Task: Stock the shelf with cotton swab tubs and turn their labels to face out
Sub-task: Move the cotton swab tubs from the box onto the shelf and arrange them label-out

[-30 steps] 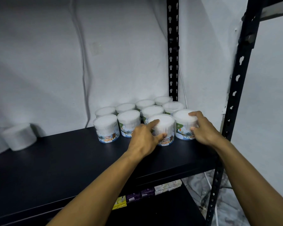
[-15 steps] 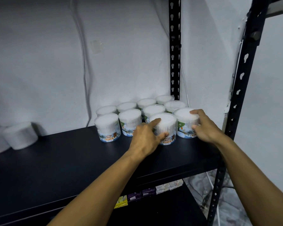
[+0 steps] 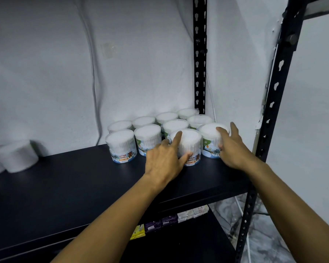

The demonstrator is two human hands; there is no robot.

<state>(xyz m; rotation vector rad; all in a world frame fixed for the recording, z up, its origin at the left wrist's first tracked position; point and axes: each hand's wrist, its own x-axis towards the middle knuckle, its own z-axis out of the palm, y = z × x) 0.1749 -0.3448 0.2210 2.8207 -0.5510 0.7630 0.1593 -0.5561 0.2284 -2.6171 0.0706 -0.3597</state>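
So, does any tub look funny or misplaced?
Yes. The stray tub sits at the shelf's far left, apart from the group, no label showing. The rightmost tub, in the right hand, shows pictures, not its name.

Ten cotton swab tubs (image 3: 147, 137) stand in one cluster: four in the front row, two in the middle, four at the back. On two of them the words COTTON BUDS can be read. Two plain white cylinders (image 3: 17, 156) sit at the far left, one cut off by the frame edge; whether they are tubs cannot be told. Two hands are in view, the left hand (image 3: 163, 162) and the right hand (image 3: 234, 149). There are two black perforated uprights (image 3: 199, 54), one shelf (image 3: 84, 177) carrying the tubs, and one lower shelf (image 3: 188, 242) with a row of small packets (image 3: 190, 213), too small to count. Two cables (image 3: 91, 73) run down the wall.
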